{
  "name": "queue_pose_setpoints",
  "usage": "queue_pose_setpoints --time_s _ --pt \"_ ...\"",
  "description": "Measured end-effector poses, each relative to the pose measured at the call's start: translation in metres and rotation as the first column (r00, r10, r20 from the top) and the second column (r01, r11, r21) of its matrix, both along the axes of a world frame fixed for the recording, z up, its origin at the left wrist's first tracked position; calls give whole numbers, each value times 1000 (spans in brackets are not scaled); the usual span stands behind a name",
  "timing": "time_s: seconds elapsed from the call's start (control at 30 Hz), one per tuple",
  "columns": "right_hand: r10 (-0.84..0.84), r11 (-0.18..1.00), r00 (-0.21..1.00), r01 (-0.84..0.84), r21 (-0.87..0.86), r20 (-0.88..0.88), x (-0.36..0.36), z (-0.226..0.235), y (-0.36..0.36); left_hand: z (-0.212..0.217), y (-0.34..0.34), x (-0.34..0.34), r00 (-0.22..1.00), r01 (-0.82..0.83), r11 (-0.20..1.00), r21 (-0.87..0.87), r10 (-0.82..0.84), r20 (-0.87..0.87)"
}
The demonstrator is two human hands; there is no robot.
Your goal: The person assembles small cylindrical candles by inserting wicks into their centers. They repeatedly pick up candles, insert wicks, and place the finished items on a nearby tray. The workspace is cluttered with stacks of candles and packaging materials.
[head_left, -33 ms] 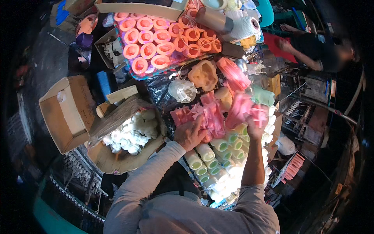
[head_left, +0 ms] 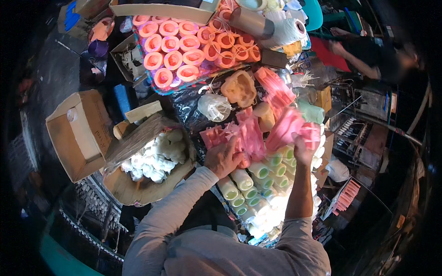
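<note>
My right hand is closed round the near end of a pink bundle in clear plastic wrap, holding it above rows of pale cylinders. My left hand rests with thumb and index finger apart against a pile of similar pink wrapped bundles; some of its fingers are hidden. Pale yellow-green hollow cylinders lie stacked in front of me, between my forearms. Beyond my right hand lies another pink bundle, near a tan cylinder.
A carton of white knobby pieces stands at left, beside an open cardboard box. Orange-pink cups fill a tray at the back. A plastic-wrapped white bundle sits mid-table. Another person's arm shows at far right.
The pink bundle in my right hand has shifted slightly and looks less blurred. My left hand stays by the pile. The other person's hand at far right has moved slightly.
</note>
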State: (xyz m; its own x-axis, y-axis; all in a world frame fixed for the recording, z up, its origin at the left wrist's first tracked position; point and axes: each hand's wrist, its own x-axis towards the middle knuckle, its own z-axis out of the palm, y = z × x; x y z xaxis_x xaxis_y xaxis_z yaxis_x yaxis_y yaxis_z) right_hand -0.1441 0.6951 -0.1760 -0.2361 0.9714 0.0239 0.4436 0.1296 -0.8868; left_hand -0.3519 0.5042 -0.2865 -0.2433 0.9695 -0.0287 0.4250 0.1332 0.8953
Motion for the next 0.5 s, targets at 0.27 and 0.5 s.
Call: queue_pose_setpoints --time_s 0.27,0.5 --pt "213 971 976 -216 -99 -39 -7 -2 52 -9 5 -5 997 -77 991 105 77 3" --pt "509 861 634 -397 -320 583 -81 -59 47 21 30 2 963 107 993 40 -93 -254"
